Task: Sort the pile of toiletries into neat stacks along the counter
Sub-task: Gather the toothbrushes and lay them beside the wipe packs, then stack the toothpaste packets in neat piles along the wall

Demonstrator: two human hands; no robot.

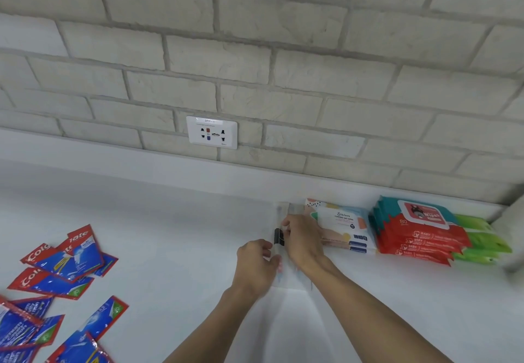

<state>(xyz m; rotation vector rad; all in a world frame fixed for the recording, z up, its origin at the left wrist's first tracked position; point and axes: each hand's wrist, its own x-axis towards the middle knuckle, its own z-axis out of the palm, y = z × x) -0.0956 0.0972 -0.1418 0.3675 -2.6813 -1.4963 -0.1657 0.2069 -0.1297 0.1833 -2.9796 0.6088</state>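
Both hands meet over a stack of clear-wrapped toothbrush packs [283, 273] lying on the white counter [175, 221]. My left hand [256, 266] grips the packs' left side, fingers curled. My right hand [302, 242] pinches them near a black label [278, 237]. Right of the hands stands a stack of pastel wet-wipe packs [344, 228], then a stack of red and teal baby wipes [416, 229], then green packs [482, 239]. Several red and blue toothpaste sachets [61, 272] lie scattered at the left.
A brick wall with a white socket plate [212, 132] rises behind the counter. A low white ledge [113, 158] runs along the wall. A pale blurred object [514, 238] cuts in at the far right edge.
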